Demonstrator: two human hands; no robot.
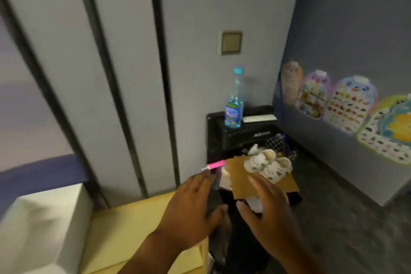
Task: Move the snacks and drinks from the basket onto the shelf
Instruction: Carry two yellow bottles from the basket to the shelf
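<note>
1. Left hand (191,204) and right hand (266,209) reach forward side by side, fingers spread, holding nothing.
2. Bottle (234,100) stands upright well beyond both hands; cardboard (262,178) lies just past the right fingertips.

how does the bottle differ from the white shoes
The bottle stands upright on the black unit; the white shoes lie in a heap on cardboard. The bottle is clear blue and tall; the shoes are opaque, low and holed. Neither hand touches either.
</note>
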